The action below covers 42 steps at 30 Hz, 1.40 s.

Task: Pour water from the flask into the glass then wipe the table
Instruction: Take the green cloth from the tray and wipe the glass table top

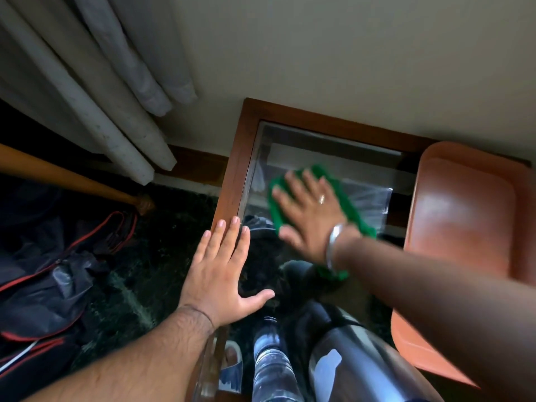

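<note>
My right hand lies flat, fingers spread, on a green cloth pressed to the glass top of a wood-framed table. My left hand rests flat and open near the table's left edge, holding nothing. A steel flask stands at the bottom of the view, close to me. A clear glass stands under my left forearm, partly hidden by it. Whether the glass holds water I cannot tell.
A clear plastic water bottle stands between glass and flask. An orange tray covers the table's right side. Curtains hang at the left, a dark bag with red trim lies on the floor, and a wall runs behind the table.
</note>
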### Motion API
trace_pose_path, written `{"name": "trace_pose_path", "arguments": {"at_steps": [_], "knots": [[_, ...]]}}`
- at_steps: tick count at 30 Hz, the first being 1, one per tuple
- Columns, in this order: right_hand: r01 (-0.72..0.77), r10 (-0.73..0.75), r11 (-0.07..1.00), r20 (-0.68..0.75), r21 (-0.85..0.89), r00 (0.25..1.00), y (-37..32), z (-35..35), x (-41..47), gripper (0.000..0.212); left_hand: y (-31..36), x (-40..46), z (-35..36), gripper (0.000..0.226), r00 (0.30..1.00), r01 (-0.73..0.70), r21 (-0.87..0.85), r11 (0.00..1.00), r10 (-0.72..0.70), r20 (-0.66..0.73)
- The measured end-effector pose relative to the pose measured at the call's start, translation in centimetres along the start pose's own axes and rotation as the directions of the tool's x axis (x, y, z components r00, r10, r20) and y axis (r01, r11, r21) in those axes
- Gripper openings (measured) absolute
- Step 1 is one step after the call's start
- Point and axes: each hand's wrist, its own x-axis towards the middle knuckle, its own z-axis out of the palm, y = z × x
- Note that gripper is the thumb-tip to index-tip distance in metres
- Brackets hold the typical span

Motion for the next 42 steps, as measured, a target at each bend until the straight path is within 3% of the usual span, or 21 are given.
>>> {"name": "trace_pose_path", "arguments": {"at_steps": [2,4,6,8,10,11,13,15,16,18,21,23,26,28,29,30,32,34,36,39,42], "knots": [[0.247,-0.251,0.967,0.083,0.057,0.964,-0.9,0.7,-5.2,0.073,0.1,0.1,-0.1,0.120,1.000,-0.002,-0.001,1.000,0.002,0.009],[0.281,-0.279,0.960,0.109,-0.002,0.954,2.4,0.7,-5.2,0.070,0.1,0.0,-0.1,0.121,1.000,0.003,0.008,1.000,-0.003,0.028],[0.026,-0.025,1.000,0.066,-0.011,0.998,5.2,-0.5,-1.0,0.067,0.0,0.1,0.0,0.121,0.999,-0.003,0.031,1.000,0.002,0.032],[-0.292,0.288,0.951,0.047,0.102,0.956,5.4,-1.8,4.3,0.065,-0.1,0.2,0.2,0.121,1.000,-0.009,0.041,0.999,0.008,0.010],[-0.365,0.363,0.926,0.040,0.101,0.931,2.2,-2.0,7.1,0.068,-0.4,0.2,0.2,0.121,1.000,0.002,0.045,0.999,-0.001,-0.022],[-0.297,0.296,0.953,0.030,0.064,0.955,0.1,-1.6,6.3,0.071,-0.4,0.1,0.3,0.121,0.999,0.000,0.046,0.999,0.001,-0.033],[0.001,-0.003,0.999,0.030,0.049,1.000,-2.5,-0.3,1.3,0.075,-0.1,0.1,0.5,0.121,0.999,-0.008,0.031,0.999,0.009,-0.048],[0.209,-0.217,0.971,0.065,0.118,0.974,-2.0,0.7,-4.5,0.079,0.0,0.2,0.6,0.120,0.998,-0.008,0.021,1.000,0.010,-0.059],[0.233,-0.245,0.965,0.101,0.120,0.964,-0.4,0.8,-5.9,0.082,0.1,0.1,0.6,0.120,0.998,-0.010,0.020,1.000,0.011,-0.058],[0.091,-0.098,0.994,0.126,0.061,0.987,4.0,0.5,-4.5,0.086,0.0,0.1,0.6,0.120,0.999,-0.006,0.026,1.000,0.007,-0.046],[-0.405,0.386,0.905,0.148,0.130,0.911,8.1,-1.7,2.6,0.082,0.0,0.2,0.4,0.120,1.000,-0.006,0.040,0.999,0.007,-0.024],[-0.468,0.455,0.876,0.122,0.117,0.882,6.4,-2.3,5.6,0.081,0.0,0.1,0.4,0.119,1.000,-0.008,0.040,0.999,0.009,-0.025],[-0.111,0.104,0.990,0.078,0.085,0.992,0.4,-0.5,1.7,0.087,0.0,0.0,0.4,0.119,0.999,-0.008,0.025,1.000,0.008,-0.032],[0.107,-0.121,0.984,0.093,0.142,0.988,-0.6,0.5,-3.8,0.093,0.1,0.0,0.3,0.120,1.000,-0.004,0.024,1.000,0.005,-0.026],[0.132,-0.148,0.982,0.118,0.136,0.982,0.8,0.5,-5.3,0.095,0.1,0.0,0.3,0.120,1.000,-0.004,0.022,1.000,0.004,-0.021],[0.098,-0.110,0.990,0.125,0.100,0.986,2.9,0.4,-5.5,0.097,0.1,0.0,0.2,0.120,1.000,-0.004,0.019,1.000,0.004,-0.020],[-0.147,0.135,0.986,0.138,0.081,0.981,7.1,-0.3,-3.3,0.099,0.0,0.1,0.2,0.120,1.000,-0.009,0.022,1.000,0.009,-0.009],[-0.367,0.345,0.919,0.155,0.147,0.926,9.1,-1.6,1.1,0.094,-0.2,0.1,0.4,0.121,1.000,-0.010,0.024,1.000,0.010,-0.014],[-0.394,0.381,0.913,0.120,0.109,0.917,6.9,-2.1,4.3,0.087,-0.2,0.1,0.5,0.121,1.000,-0.014,0.031,0.999,0.014,-0.012],[-0.049,0.043,0.994,0.067,0.093,0.997,-0.2,-0.8,2.0,0.082,-0.2,0.1,0.5,0.120,1.000,-0.008,0.015,1.000,0.008,-0.021],[0.275,-0.309,0.941,0.173,0.195,0.935,-1.8,0.5,-4.3,0.086,-0.1,0.1,0.5,0.121,0.999,-0.017,0.009,1.000,0.017,-0.032]]}}
